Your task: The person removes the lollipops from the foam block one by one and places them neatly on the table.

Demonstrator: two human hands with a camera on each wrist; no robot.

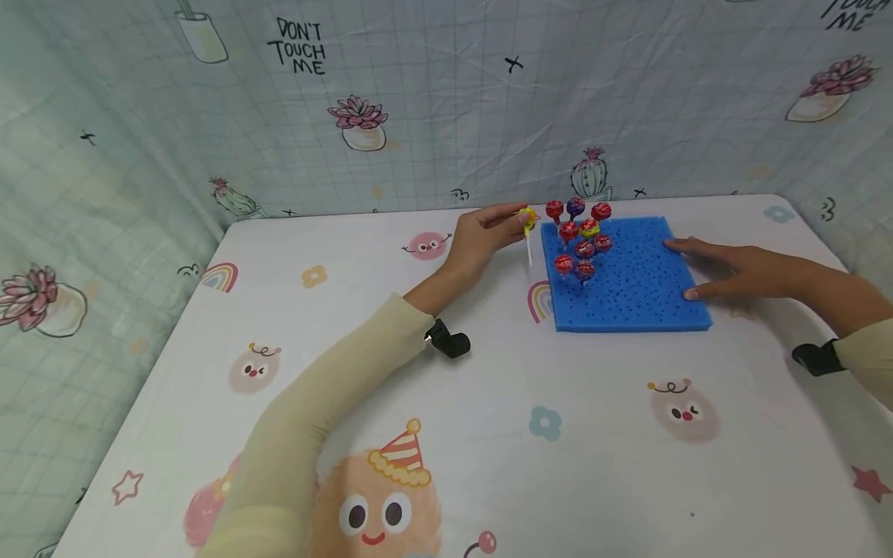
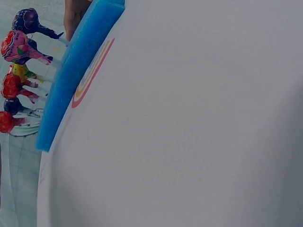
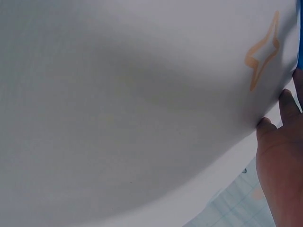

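My left hand (image 1: 483, 236) pinches a yellow-wrapped lollipop (image 1: 529, 218) near its head, the white stick pointing down. It is held just left of a blue foam block (image 1: 642, 291) that lies flat on the table. Several wrapped lollipops (image 1: 584, 249), mostly red with a purple and a yellow one among them, stand upright in the block's left part. At the block's right edge my right hand (image 1: 746, 270) rests with fingers extended, thumb and fingertips touching the foam. In the left wrist view the block (image 2: 78, 78) and lollipops (image 2: 14, 85) show from the side; the left hand is out of that view.
The white table (image 1: 502, 380) carries printed cartoon figures, flowers and rainbows. A patterned cloth (image 1: 446, 101) hangs behind it and along the left side. Dark wrist devices (image 1: 449, 341) sit at both cuffs. The block's right part shows many small holes.
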